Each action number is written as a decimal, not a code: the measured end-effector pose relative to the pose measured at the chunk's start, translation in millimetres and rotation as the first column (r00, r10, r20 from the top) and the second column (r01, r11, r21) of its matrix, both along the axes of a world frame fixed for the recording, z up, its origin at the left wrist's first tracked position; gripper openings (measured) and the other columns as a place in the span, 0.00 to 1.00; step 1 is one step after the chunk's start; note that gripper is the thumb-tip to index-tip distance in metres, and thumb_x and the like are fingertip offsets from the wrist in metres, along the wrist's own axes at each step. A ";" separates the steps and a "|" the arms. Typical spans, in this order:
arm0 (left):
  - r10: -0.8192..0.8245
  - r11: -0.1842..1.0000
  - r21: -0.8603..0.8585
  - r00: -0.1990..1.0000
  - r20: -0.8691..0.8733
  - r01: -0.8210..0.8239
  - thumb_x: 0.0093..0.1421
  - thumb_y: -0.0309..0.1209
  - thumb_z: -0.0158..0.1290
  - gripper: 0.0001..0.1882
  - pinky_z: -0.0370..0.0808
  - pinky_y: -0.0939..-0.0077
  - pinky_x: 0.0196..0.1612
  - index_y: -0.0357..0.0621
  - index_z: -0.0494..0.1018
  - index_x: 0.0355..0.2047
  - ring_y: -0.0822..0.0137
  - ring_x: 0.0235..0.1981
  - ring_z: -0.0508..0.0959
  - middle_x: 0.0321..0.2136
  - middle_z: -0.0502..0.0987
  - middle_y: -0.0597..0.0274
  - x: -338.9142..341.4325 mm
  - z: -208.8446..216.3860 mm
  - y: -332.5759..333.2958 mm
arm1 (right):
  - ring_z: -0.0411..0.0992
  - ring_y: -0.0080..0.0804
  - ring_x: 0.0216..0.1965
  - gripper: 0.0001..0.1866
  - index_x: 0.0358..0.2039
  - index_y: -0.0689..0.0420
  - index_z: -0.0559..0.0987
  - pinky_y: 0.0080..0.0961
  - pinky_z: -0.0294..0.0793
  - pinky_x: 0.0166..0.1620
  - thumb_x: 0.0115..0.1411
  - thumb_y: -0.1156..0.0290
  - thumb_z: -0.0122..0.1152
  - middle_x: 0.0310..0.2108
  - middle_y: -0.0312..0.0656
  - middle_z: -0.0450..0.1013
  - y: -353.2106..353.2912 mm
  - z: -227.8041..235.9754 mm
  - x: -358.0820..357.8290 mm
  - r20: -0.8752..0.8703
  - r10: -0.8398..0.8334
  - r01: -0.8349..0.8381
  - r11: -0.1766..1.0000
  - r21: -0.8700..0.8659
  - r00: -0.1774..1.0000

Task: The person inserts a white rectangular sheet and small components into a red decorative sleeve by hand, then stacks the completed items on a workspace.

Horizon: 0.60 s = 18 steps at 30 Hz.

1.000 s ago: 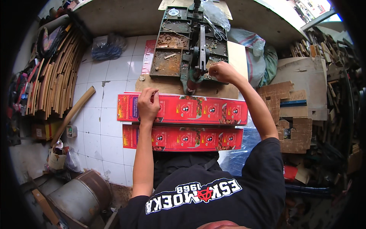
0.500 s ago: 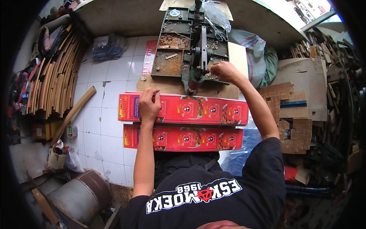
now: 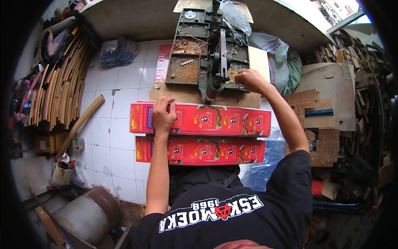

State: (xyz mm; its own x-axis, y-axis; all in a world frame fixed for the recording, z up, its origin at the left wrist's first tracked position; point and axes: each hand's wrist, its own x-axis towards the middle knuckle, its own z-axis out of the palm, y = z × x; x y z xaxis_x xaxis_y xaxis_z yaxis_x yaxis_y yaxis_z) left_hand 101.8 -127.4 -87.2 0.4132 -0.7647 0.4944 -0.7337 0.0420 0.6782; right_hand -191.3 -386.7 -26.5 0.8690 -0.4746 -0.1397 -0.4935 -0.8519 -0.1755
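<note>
Two long red printed panels (image 3: 195,120) lie across in front of me, the nearer panel (image 3: 195,151) close to my lap. My left hand (image 3: 164,115) rests over the left part of the far panel, thumb and fingers drawn together; whatever they pinch is too small to make out. Beyond the panels stands a dark green hand press (image 3: 213,83) with a long metal lever. Just right of it, my right hand (image 3: 251,80) is closed above a tray compartment (image 3: 238,66) strewn with small metal bits. Its fingertips are partly hidden, so their contents do not show.
The divided metal tray (image 3: 186,70) sits on a brown board (image 3: 166,93), with scissors (image 3: 239,38) and a plastic bag (image 3: 236,16) on it. Stacked boards (image 3: 62,87) and a curved tube (image 3: 78,124) stand left. Cut cardboard (image 3: 321,145) and sacks (image 3: 269,45) lie right.
My right hand has shifted slightly right, away from the press, still over the small metal bits. My left hand keeps its place on the far panel.
</note>
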 end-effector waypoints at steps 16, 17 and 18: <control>-0.007 1.000 0.009 1.000 -0.009 0.007 0.60 0.23 0.56 0.04 0.77 0.67 0.36 0.39 0.79 0.36 0.56 0.32 0.81 0.35 0.79 0.54 -0.3 0.1 -0.3 | 0.77 0.48 0.36 0.05 0.28 0.54 0.79 0.42 0.75 0.37 0.51 0.78 0.58 0.32 0.44 0.76 -6.1 -10.7 20.5 0.134 0.021 -0.024 0.999 0.023 0.991; -0.005 1.000 0.005 1.000 -0.007 0.005 0.60 0.23 0.56 0.04 0.77 0.66 0.36 0.39 0.79 0.36 0.56 0.32 0.81 0.35 0.79 0.54 -0.5 0.3 -0.1 | 0.77 0.48 0.36 0.05 0.28 0.55 0.79 0.42 0.75 0.37 0.49 0.78 0.58 0.32 0.44 0.76 -10.5 -11.7 17.6 0.119 0.012 -0.017 0.999 0.037 0.993; -0.004 1.000 0.002 1.000 -0.006 0.004 0.60 0.23 0.56 0.04 0.77 0.66 0.36 0.39 0.79 0.36 0.56 0.32 0.81 0.35 0.79 0.54 -0.7 0.5 -0.1 | 0.77 0.47 0.36 0.08 0.28 0.54 0.80 0.41 0.76 0.38 0.45 0.79 0.59 0.32 0.43 0.77 -15.9 -10.7 11.2 0.064 -0.020 0.017 0.999 0.051 0.998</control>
State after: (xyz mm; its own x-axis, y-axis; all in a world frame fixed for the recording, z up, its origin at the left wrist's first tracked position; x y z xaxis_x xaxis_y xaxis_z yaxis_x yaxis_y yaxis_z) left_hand 101.1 -127.5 -86.7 0.4133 -0.7673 0.4903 -0.7297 0.0430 0.6824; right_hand -180.1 -402.6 -37.2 0.8683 -0.4841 -0.1080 -0.4951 -0.8320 -0.2503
